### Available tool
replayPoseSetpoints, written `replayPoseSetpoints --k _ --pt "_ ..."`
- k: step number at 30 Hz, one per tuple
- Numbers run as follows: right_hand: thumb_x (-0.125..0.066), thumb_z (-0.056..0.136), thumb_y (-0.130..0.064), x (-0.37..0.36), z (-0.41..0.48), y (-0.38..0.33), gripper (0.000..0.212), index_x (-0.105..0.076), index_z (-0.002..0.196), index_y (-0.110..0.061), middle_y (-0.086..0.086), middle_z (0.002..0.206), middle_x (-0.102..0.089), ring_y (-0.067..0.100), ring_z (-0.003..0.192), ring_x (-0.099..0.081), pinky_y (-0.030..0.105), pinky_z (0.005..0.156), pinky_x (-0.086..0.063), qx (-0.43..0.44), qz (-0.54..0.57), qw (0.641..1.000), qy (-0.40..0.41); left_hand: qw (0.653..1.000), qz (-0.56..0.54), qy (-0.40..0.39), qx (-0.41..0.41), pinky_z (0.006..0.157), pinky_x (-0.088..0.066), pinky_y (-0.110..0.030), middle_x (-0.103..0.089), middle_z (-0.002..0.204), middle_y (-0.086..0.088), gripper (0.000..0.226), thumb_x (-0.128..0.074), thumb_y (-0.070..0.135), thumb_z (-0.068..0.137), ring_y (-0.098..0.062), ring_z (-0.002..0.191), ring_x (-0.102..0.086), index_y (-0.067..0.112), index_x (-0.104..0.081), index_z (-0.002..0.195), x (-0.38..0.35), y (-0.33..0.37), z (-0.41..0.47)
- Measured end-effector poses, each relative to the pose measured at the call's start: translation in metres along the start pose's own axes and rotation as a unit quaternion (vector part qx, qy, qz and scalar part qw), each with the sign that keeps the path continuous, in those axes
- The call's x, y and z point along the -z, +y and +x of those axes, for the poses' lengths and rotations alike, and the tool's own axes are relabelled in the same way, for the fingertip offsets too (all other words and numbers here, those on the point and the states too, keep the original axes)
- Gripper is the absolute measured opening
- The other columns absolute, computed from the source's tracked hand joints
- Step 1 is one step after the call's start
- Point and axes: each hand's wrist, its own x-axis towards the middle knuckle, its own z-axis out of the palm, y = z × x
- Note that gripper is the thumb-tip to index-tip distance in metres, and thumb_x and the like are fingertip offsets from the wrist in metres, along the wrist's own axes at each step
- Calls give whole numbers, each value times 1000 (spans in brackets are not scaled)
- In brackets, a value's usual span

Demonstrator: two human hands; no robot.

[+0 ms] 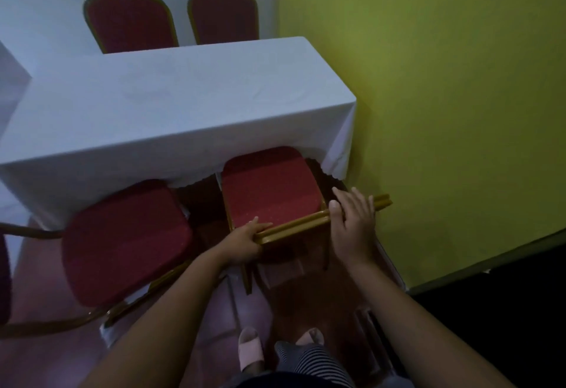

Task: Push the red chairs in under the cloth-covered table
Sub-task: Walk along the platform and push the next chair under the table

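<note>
Red chairs at a white-clothed tabletop (171,102), beside a yellow-green wall (459,96).
The right red chair (269,188) has a padded seat and gold frame, its front under the cloth edge; the left red chair (125,240) sits angled, mostly out. Left hand (245,242) is closed around the gold backrest bar; right hand (352,222) rests flat and open on it.

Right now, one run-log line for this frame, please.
step: pushing right chair in | left hand: gripping backrest rail | right hand: on rail | table: seat partly under | left chair: out
</note>
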Motion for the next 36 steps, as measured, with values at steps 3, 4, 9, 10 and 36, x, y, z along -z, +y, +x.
replayPoseSetpoints --k 3,4,9,10,36 --pt "-27 99 -45 17 24 27 63 -74 81 -7 10 83 -74 29 88 -66 27 105 -31 26 -4 999 -46 999 28 20 -36 119 -19 -35 -17 160 -4 72 -71 39 83 -22 146 -20 26 -38 146 -8 18 -2" --pt "-26 98 -46 23 33 35 66 -74 77 -7 11 77 -73 29 80 -66 25 99 -34 17 -12 998 -65 996 55 43 -61 120 -16 -39 -21 159 -2 73 -68 49 82 -19 146 -21 26 -39 145 -12 26 -2" --pt "-30 89 -39 29 47 48 55 -78 78 -15 8 68 -70 29 68 -60 28 68 -32 26 -40 997 -64 952 120 228 -165 107 -38 -29 -54 139 8 63 -57 68 79 -8 132 -46 29 -59 129 -30 40 1" --pt "-32 89 -36 26 45 47 52 -78 76 -15 6 68 -70 26 67 -60 28 69 -31 35 -35 997 -53 942 131 256 -172 100 -45 -27 -61 132 9 64 -54 72 77 -7 125 -53 31 -62 125 -32 38 2" --pt "-32 86 -27 -22 93 51 48 -62 51 -14 -2 47 -53 16 48 -44 26 61 -24 84 -18 991 -98 905 214 360 -74 64 -54 -26 -77 83 6 85 -35 92 63 -12 76 -72 31 -73 108 1 22 44"
